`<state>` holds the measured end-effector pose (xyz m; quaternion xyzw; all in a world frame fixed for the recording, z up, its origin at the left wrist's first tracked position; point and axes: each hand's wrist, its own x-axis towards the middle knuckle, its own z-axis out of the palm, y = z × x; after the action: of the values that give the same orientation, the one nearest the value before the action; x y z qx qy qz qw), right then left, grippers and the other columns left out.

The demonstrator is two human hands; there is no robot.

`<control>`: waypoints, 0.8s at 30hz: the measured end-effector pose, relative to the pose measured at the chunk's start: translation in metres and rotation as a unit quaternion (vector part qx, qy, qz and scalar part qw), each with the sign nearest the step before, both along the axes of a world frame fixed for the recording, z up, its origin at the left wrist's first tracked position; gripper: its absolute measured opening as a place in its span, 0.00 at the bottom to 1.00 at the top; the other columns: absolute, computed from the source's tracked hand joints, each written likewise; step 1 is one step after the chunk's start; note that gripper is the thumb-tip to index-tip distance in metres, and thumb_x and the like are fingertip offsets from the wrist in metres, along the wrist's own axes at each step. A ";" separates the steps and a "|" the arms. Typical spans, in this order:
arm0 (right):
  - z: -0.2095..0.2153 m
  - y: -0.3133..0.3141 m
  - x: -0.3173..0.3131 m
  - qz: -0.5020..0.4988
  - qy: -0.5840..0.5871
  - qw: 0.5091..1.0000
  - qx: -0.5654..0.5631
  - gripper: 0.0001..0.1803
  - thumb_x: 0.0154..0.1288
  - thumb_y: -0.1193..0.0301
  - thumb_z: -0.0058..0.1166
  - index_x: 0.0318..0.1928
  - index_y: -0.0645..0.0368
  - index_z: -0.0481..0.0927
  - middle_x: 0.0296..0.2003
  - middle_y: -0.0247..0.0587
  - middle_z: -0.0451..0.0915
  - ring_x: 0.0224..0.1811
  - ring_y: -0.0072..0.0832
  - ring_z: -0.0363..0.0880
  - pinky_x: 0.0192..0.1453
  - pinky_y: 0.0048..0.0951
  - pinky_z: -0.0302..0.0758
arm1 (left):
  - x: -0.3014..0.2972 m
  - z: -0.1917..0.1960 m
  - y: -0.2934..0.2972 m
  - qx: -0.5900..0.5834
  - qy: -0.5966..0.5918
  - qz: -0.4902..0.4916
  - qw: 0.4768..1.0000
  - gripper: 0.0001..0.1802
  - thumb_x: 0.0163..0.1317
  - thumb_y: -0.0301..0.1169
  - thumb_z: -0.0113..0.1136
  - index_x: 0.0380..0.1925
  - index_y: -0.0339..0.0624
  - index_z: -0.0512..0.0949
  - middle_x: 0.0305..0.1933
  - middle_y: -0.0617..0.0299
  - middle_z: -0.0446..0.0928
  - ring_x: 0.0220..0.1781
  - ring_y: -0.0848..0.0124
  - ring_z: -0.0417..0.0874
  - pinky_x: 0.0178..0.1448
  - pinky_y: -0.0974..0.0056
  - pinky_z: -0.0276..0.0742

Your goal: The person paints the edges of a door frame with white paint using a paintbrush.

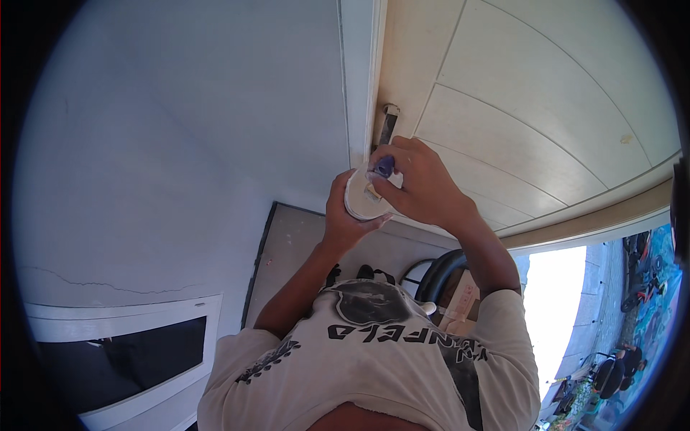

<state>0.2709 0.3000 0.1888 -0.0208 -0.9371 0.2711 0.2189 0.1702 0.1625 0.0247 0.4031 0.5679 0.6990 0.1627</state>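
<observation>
My left hand (342, 221) is wrapped around the side of a round white tub (361, 205), holding it up in front of my chest with its open top toward me. Above the tub, my right hand (425, 181) is closed on a blue-handled tool (385, 167). A pale tan part of the tool shows at the tub's mouth; whether it is a blade or bristles I cannot tell. White smears mark my fingers. Just beyond my hands stands a cream panelled door (532, 108) with a metal handle (389, 123).
A pale wall (180, 144) with a crack runs along the left, with a white-framed window (122, 359) low down. Below my right forearm are a cardboard box (460, 305) and a black curved object (435, 276). Motorbikes (636, 266) stand outside at the far right.
</observation>
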 end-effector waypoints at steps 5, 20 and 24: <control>-0.002 0.005 0.006 -0.008 0.000 1.000 0.025 0.11 0.57 0.72 0.64 0.40 0.61 0.82 0.31 0.44 0.78 0.35 0.41 0.78 0.43 0.39 0.75 | 0.002 0.009 0.006 -0.009 0.083 0.019 0.996 0.46 0.43 0.24 0.81 0.64 0.39 0.65 0.56 0.57 0.77 0.59 0.67 0.80 0.62 0.59 0.79; -0.004 0.036 0.031 -0.076 0.127 0.956 -0.252 0.07 0.61 0.73 0.62 0.38 0.63 0.83 0.27 0.35 0.85 0.30 0.22 0.79 0.37 0.25 0.72 | -0.001 0.001 0.017 -0.013 0.016 -0.012 1.000 0.51 0.42 0.28 0.85 0.65 0.34 0.64 0.58 0.53 0.74 0.61 0.66 0.78 0.66 0.60 0.75; -0.008 0.034 0.035 -0.056 0.141 0.963 -0.223 0.07 0.61 0.73 0.62 0.39 0.62 0.83 0.29 0.37 0.85 0.30 0.22 0.79 0.38 0.25 0.73 | 0.005 0.009 0.018 -0.007 0.012 -0.023 1.000 0.50 0.42 0.28 0.85 0.65 0.35 0.64 0.58 0.53 0.75 0.61 0.66 0.78 0.66 0.60 0.75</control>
<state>0.3055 0.3335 0.1813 -0.0830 -0.8100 0.4608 0.3532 0.1750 0.1808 0.0333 0.4230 0.5650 0.6864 0.1749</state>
